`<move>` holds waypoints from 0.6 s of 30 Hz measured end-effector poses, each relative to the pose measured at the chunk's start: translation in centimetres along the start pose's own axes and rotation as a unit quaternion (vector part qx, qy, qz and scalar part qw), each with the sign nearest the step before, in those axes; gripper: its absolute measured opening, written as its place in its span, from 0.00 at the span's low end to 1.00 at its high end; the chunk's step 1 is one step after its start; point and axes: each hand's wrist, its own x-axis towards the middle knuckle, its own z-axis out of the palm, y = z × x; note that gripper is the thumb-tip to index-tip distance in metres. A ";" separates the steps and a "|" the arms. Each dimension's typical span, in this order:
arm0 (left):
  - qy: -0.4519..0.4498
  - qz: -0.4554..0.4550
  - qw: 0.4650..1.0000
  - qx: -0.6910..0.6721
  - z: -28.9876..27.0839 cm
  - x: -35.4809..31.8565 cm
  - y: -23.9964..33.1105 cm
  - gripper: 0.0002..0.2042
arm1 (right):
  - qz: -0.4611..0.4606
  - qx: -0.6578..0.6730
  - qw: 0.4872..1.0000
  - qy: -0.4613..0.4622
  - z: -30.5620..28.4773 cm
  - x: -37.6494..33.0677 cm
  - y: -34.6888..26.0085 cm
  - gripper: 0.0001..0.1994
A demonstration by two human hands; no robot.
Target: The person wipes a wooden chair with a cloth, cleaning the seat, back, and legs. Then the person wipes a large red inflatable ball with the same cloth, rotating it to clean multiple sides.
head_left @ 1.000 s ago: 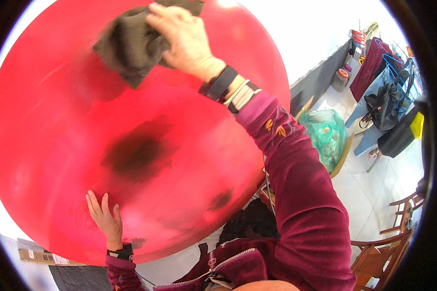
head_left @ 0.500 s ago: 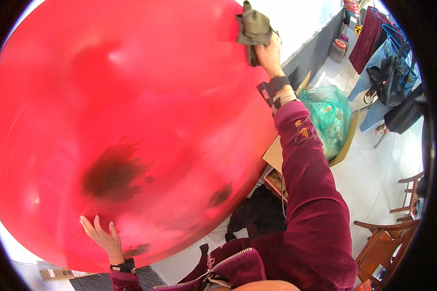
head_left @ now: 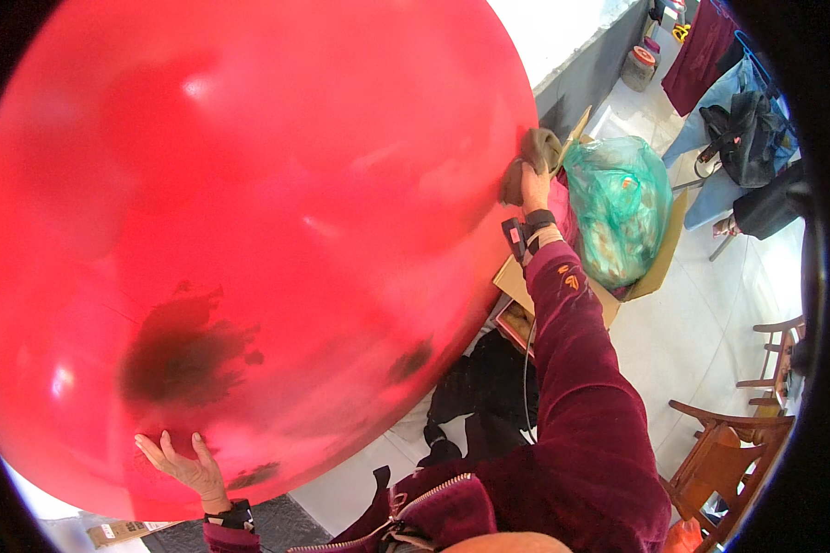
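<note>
At the right rim of the red round surface [head_left: 341, 184], gripping the crumpled brown cloth [head_left: 541, 147], bunched ahead of the right hand [head_left: 534, 189], in partly hidden, seemingly closed fingers, and resting the left hand [head_left: 190, 471], with fingers spread, well apart at near left.

Glossy red surface [head_left: 341, 249], perhaps plastic.
</note>
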 end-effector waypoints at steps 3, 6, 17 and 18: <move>0.003 -0.001 1.000 0.001 0.0 0.0 0.1 0.26 | -0.084 0.081 0.993 0.012 0.6 -1.8 -5.4 0.25; 0.005 -0.003 1.000 -0.004 0.0 -0.1 0.1 0.25 | -0.268 0.077 0.959 0.047 1.8 -4.7 -13.0 0.23; 0.004 0.006 1.000 0.003 0.2 -0.2 -0.3 0.24 | -0.586 0.078 0.789 -0.168 1.8 -26.2 -31.4 0.24; 0.006 0.012 1.000 0.008 0.1 -0.2 -0.4 0.25 | -0.591 0.086 0.786 -0.160 2.0 -26.3 -31.6 0.24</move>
